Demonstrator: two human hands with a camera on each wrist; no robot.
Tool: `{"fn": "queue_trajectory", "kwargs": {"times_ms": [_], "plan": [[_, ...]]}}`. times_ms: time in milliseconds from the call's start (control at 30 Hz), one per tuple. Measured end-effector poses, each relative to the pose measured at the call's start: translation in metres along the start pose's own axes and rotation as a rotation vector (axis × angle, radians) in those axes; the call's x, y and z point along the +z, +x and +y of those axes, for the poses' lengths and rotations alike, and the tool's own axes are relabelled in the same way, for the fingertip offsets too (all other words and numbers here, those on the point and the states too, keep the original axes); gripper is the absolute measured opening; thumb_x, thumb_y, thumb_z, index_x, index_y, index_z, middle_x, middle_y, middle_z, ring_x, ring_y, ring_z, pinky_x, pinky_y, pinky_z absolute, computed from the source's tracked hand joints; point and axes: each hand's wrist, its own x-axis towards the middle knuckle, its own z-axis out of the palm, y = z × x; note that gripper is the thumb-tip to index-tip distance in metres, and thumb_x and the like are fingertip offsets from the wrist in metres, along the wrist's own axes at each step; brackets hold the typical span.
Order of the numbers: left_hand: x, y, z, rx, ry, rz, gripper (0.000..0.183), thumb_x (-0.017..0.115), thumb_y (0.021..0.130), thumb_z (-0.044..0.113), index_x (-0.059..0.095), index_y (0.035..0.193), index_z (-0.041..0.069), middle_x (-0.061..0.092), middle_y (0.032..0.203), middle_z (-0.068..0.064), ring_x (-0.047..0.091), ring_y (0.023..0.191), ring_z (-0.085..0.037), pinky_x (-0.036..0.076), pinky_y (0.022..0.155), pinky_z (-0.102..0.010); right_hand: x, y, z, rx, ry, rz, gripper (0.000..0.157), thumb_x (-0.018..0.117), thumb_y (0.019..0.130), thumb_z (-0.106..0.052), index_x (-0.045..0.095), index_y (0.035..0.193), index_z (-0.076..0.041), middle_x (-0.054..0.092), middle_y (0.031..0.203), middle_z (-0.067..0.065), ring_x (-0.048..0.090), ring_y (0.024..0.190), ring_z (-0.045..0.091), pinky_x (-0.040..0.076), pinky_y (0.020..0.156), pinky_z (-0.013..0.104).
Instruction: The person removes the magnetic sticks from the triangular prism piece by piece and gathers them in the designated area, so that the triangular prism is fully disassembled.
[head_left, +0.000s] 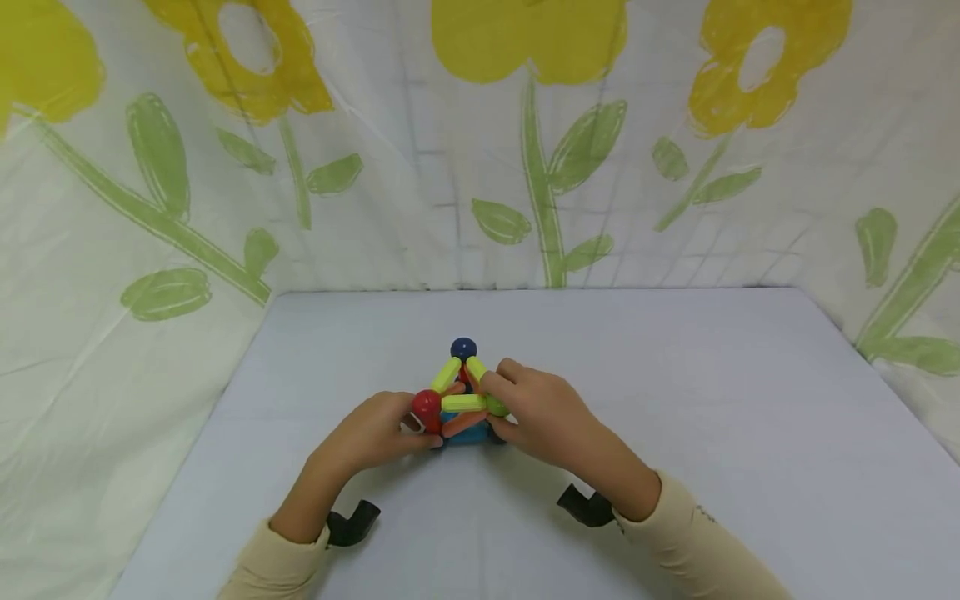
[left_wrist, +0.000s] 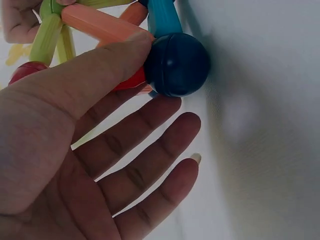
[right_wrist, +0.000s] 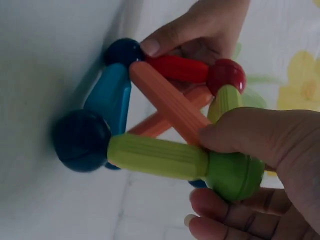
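Observation:
A frame of magnetic building sticks and balls stands on the table between both hands. Its top is a triangle of yellow-green sticks (head_left: 464, 403) joining a red ball (head_left: 427, 403), a green ball (right_wrist: 235, 176) and a dark blue ball (head_left: 463, 348). Blue sticks (right_wrist: 106, 92) and dark blue balls (left_wrist: 181, 65) form the base; orange sticks (right_wrist: 167, 102) slant across the sides. My left hand (head_left: 375, 433) grips the lower left corner, thumb at a dark blue ball and a red stick (right_wrist: 181, 68). With thumb and fingers, my right hand (head_left: 547, 412) holds the green ball and an orange stick's end.
The white table (head_left: 735, 400) extends around the frame. Behind it hangs a white cloth (head_left: 450, 167) with painted yellow flowers. A black curved piece (head_left: 354, 523) sits by the left wrist, and another black piece (head_left: 587, 505) by the right wrist.

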Motion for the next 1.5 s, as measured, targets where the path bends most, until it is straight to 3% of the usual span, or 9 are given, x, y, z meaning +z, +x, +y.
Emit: {"fn": "queue_trajectory", "kwargs": {"times_ms": [167,400,867,1000,1200,1333,1500], "plan": [[0.002,0.000,0.004,-0.023,0.044,0.026,0.026,0.086,0.080,0.022,0.071,0.097,0.009,0.068,0.081,0.006,0.060,0.069,-0.009,0.052,0.063,-0.027,0.004,0.002,-0.005,0.028,0.005,0.032,0.029,0.074,0.078,-0.007,0.052,0.097,-0.010,0.044,0.079,0.000,0.036,0.053,0.008,0.030,0.046,0.018],[0.003,0.000,0.006,0.000,0.059,0.037,0.020,0.086,0.080,0.021,0.072,0.092,0.014,0.069,0.082,0.008,0.063,0.072,-0.008,0.052,0.062,-0.026,0.018,0.002,-0.007,0.063,-0.003,0.060,0.027,0.063,0.072,-0.001,0.044,0.091,-0.008,0.035,0.071,-0.002,0.031,0.051,0.009,0.024,0.044,0.019],[0.003,-0.002,0.007,-0.008,0.079,0.066,0.017,0.088,0.078,0.020,0.076,0.086,0.011,0.070,0.076,0.004,0.061,0.064,-0.006,0.051,0.055,-0.025,0.027,0.002,-0.009,0.060,0.008,0.045,0.031,0.063,0.076,0.004,0.046,0.100,-0.007,0.042,0.076,0.000,0.036,0.049,0.008,0.030,0.043,0.018],[0.002,-0.004,0.007,-0.002,0.090,0.074,0.019,0.088,0.078,0.020,0.076,0.087,0.009,0.070,0.076,0.004,0.061,0.064,-0.006,0.051,0.055,-0.024,0.024,0.003,-0.006,0.073,0.116,0.013,0.031,0.064,0.082,0.005,0.046,0.104,-0.007,0.050,0.081,0.001,0.038,0.051,0.010,0.034,0.046,0.019],[0.001,-0.006,0.007,0.007,0.105,0.081,0.020,0.088,0.078,0.021,0.076,0.087,0.008,0.070,0.076,0.004,0.061,0.064,-0.006,0.050,0.055,-0.024,0.015,0.003,0.002,0.159,0.402,-0.080,0.031,0.072,0.092,-0.006,0.046,0.108,-0.010,0.057,0.091,0.002,0.048,0.068,0.014,0.046,0.058,0.023],[0.002,-0.005,0.008,0.019,0.109,0.085,0.019,0.088,0.079,0.021,0.076,0.086,0.008,0.070,0.075,0.004,0.061,0.064,-0.005,0.050,0.055,-0.024,0.010,0.003,0.006,0.168,0.555,-0.110,0.030,0.072,0.094,-0.010,0.045,0.106,-0.011,0.055,0.085,0.001,0.048,0.067,0.013,0.044,0.057,0.024],[0.003,-0.004,0.009,0.016,0.113,0.083,0.019,0.088,0.079,0.021,0.076,0.087,0.008,0.070,0.076,0.005,0.062,0.065,-0.006,0.050,0.055,-0.023,0.010,0.002,0.011,0.114,0.668,-0.108,0.028,0.071,0.095,-0.014,0.044,0.100,-0.014,0.046,0.074,-0.003,0.041,0.060,0.009,0.038,0.055,0.024]]}}
